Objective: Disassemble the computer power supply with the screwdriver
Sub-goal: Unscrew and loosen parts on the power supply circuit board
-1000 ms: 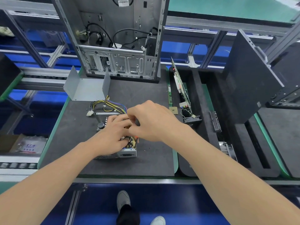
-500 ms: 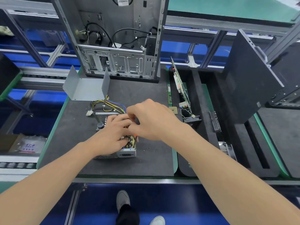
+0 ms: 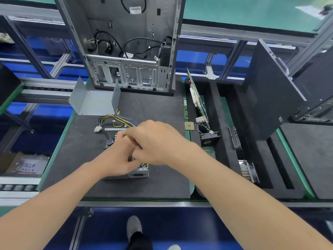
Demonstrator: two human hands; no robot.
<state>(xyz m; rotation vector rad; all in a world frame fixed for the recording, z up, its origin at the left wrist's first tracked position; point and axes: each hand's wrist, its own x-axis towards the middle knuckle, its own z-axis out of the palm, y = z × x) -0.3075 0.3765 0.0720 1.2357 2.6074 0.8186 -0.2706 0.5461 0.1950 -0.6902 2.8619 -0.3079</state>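
Observation:
The open power supply [image 3: 137, 175], a grey metal box without its lid, lies on the black mat [image 3: 72, 159], its yellow and black cables [image 3: 117, 120] trailing away at the far side. My left hand [image 3: 115, 161] lies on top of the unit, fingers curled down among its inner parts. My right hand [image 3: 158, 141] hovers just above and overlaps the left, its fingers curled round a thin tool; only a dark bit of the screwdriver [image 3: 130, 157] shows between the hands. Most of the unit's inside is hidden by both hands.
The bent grey lid [image 3: 93, 103] stands behind the unit. An emptied computer case [image 3: 129, 51] stands upright at the mat's far edge. To the right, a foam tray holds a circuit board [image 3: 197, 100], a small fan [image 3: 209, 138] and a heat sink [image 3: 247, 170]; a black side panel [image 3: 270, 96] leans there.
My right hand has shifted slightly left and lower, closing over the left hand. The orange bit of handle seen earlier under the right hand no longer shows. The power supply has not moved.

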